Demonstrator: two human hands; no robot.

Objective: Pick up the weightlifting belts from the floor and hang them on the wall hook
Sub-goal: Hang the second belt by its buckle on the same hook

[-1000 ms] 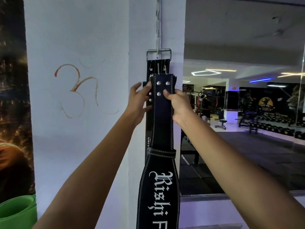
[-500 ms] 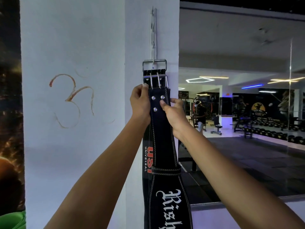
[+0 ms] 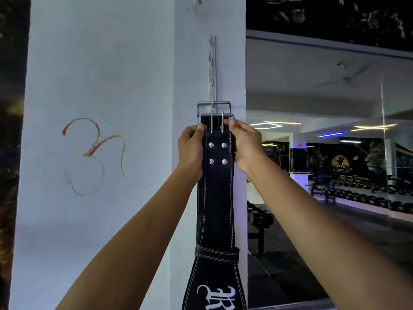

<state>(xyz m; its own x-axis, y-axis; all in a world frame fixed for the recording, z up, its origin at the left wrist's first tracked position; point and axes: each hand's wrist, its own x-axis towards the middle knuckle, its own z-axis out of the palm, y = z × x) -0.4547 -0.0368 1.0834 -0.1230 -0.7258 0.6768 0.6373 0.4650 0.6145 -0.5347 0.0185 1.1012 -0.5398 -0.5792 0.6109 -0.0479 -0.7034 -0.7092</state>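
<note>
A black weightlifting belt with white stitching and four rivets hangs down in front of the white pillar. My left hand grips its left edge just below the steel buckle. My right hand pinches the buckle's right corner. Behind it, the buckle of another belt hangs from a hook on the white vertical hook rail. The held buckle sits just under that hook, overlapping the hung belt. That other belt's strap is hidden behind the held one.
The white pillar carries an orange painted symbol at left. A large wall mirror at right reflects gym benches and dumbbell racks. Several free hooks sit higher on the rail.
Both hands have slid up the belt to its buckle and lifted it nearer the hook. The view has tilted upward, so the hook rail sits lower in the frame.
</note>
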